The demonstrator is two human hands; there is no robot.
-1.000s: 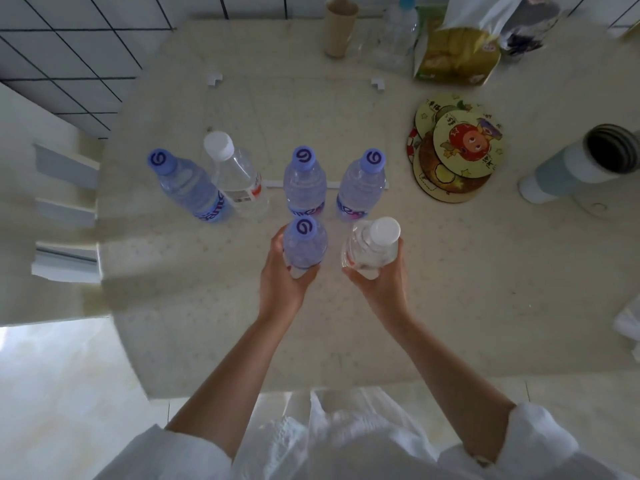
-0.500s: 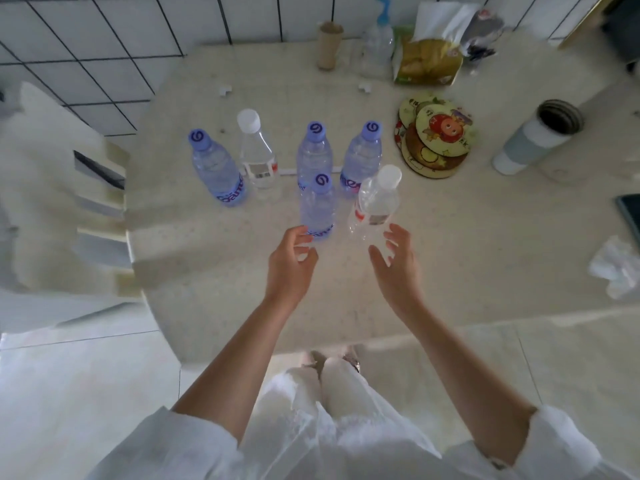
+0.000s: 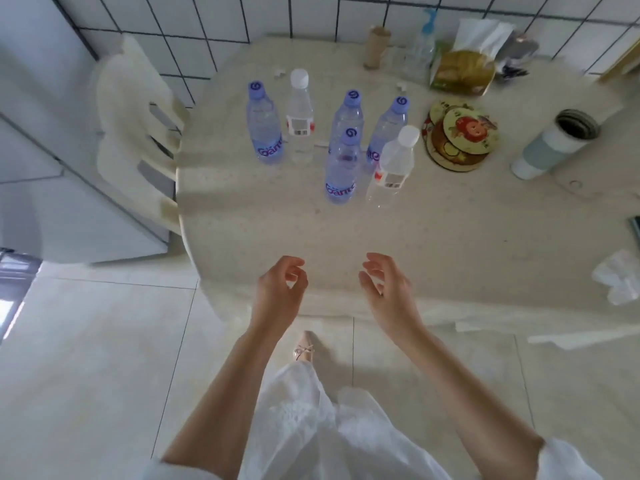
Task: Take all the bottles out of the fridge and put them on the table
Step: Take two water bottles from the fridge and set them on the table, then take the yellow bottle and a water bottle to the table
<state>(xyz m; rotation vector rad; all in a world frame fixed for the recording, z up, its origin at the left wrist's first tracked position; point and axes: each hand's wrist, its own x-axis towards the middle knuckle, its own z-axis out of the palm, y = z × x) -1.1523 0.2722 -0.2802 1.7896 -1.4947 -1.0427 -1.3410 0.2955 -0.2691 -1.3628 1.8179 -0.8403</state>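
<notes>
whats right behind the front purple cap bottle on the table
Another purple-capped bottle stands directly behind the front purple-capped bottle; only its cap and shoulders show, its lower body is covered. A thin white strip lies on the table just left of them.

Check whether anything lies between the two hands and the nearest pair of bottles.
Nothing visible does. Only bare table separates the left hand and right hand from the blue-capped bottle and white-capped bottle.
</notes>
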